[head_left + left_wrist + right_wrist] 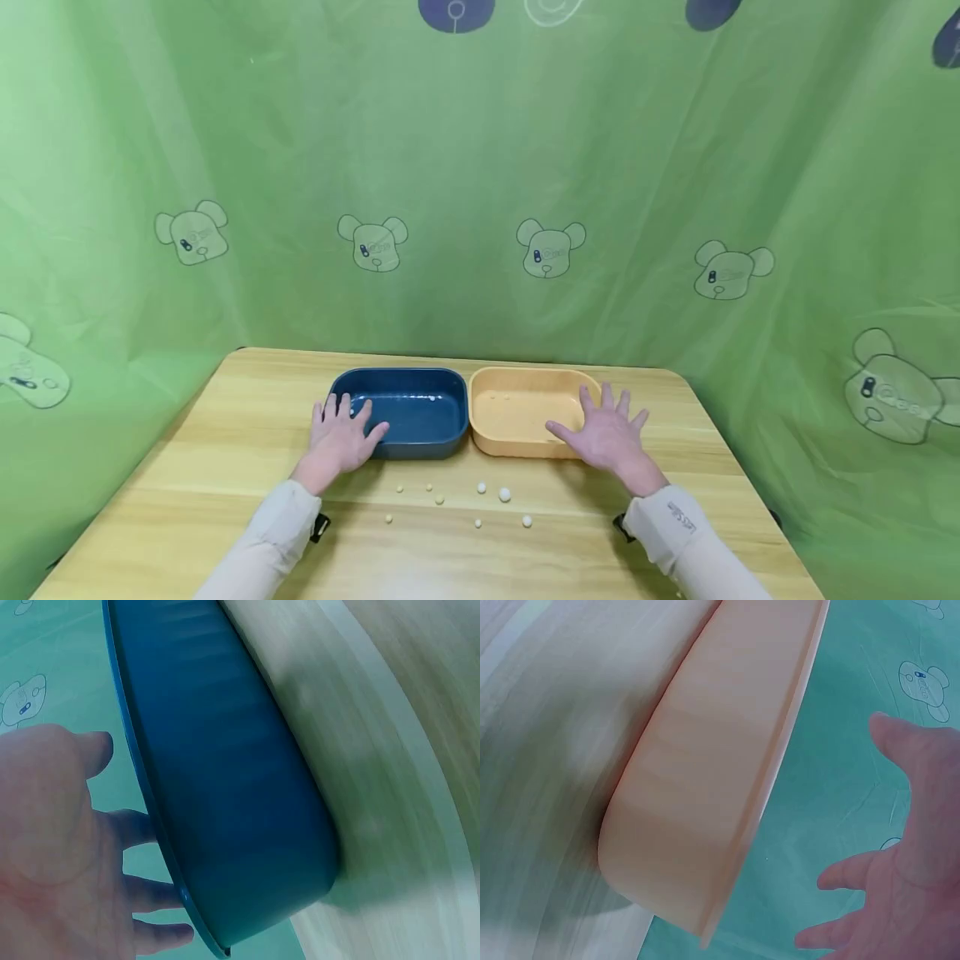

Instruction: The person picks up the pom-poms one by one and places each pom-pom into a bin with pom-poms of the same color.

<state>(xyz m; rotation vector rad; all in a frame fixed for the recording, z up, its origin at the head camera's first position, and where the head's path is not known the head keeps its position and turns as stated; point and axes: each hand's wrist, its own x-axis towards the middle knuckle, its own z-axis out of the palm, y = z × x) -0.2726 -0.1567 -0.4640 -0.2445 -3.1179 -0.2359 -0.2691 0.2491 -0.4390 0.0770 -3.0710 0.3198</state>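
A dark blue rectangular basin point(420, 450) and a light orange one point(517, 448) stand side by side on the wooden table. My left hand point(339, 439), fingers spread, is at the blue basin's front left corner; in the left wrist view its fingertips point(161, 934) overlap the rim, and I cannot tell whether they touch. My right hand point(609, 437) is spread by the orange basin's front right corner, apart from the rim in the right wrist view. Neither hand holds anything. Small white balls point(432, 398) lie in the blue basin, small pale yellow ones point(492, 398) in the orange.
In front of the basins, several small balls lie loose on the table point(225, 467): pale yellow ones point(439, 500) mostly to the left, white ones point(505, 495) to the right. A green curtain point(465, 300) with bear heads hangs behind and at the sides.
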